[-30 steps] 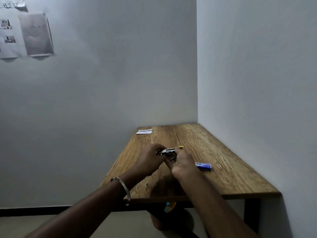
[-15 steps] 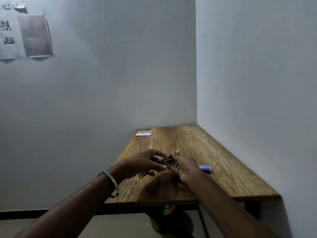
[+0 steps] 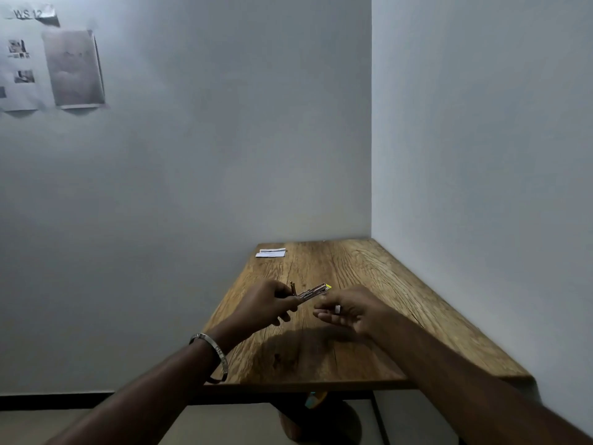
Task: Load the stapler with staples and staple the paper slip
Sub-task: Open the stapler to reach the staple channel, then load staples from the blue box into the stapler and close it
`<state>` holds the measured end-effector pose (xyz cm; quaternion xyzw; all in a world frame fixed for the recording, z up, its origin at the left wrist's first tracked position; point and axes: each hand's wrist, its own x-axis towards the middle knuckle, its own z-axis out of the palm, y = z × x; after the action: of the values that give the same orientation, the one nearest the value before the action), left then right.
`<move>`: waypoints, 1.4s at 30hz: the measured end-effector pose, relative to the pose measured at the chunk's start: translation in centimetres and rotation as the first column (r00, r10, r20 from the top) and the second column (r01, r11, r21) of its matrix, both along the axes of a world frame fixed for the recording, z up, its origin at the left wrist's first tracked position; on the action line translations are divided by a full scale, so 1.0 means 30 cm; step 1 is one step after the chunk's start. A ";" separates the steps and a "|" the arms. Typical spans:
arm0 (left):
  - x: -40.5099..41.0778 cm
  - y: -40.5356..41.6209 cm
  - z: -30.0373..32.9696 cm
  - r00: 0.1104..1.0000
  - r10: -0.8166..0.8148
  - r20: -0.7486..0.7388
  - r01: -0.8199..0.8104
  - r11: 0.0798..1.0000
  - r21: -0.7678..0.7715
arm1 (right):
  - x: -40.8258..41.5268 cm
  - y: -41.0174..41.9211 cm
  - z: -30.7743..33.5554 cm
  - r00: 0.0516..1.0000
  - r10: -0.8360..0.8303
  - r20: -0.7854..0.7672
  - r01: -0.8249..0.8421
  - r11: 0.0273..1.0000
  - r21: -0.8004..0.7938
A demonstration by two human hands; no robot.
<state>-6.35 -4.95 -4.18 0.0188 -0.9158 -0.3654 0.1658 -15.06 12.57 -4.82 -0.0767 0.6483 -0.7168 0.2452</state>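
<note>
My left hand (image 3: 266, 305) grips the rear of a small metal stapler (image 3: 311, 292) above the wooden table (image 3: 353, 354). Its yellow-tipped end points right, and a thin part sticks up by my fingers. My right hand (image 3: 351, 308) is just right of the stapler tip, apart from it, fingers curled round a small whitish piece (image 3: 337, 309) that looks like a staple strip. The white paper slip (image 3: 271, 253) lies at the table's far left corner. My right hand hides the blue staple box.
Walls close in the table at the back and along its right side. Printed sheets (image 3: 73, 67) are stuck on the back wall at upper left. Under the table stand a dark leg frame and a round object (image 3: 317, 422) on the floor.
My hands have come apart. The right hand let go of the stapler and drew right with the small whitish piece, covering the blue box. The left hand keeps the stapler.
</note>
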 end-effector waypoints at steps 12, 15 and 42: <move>-0.046 -0.029 -0.046 1.000 -0.003 -0.015 0.001 0.995 -0.100 | -0.201 0.227 0.044 0.833 0.281 -0.477 0.141 0.725 0.674; -0.062 -0.027 -0.059 1.000 0.001 -0.001 -0.001 0.991 -0.136 | -0.200 0.232 0.031 0.751 0.377 -0.541 0.185 0.668 0.721; -0.038 -0.051 -0.116 0.993 0.114 -0.032 -0.118 0.946 -0.301 | -0.031 0.344 -0.095 0.555 0.374 -0.743 0.291 0.750 0.594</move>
<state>-7.49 -6.48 -7.65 0.0444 -0.9569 -0.2109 0.1945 -15.99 22.89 -7.68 -0.3298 0.8902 -0.3082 -0.0618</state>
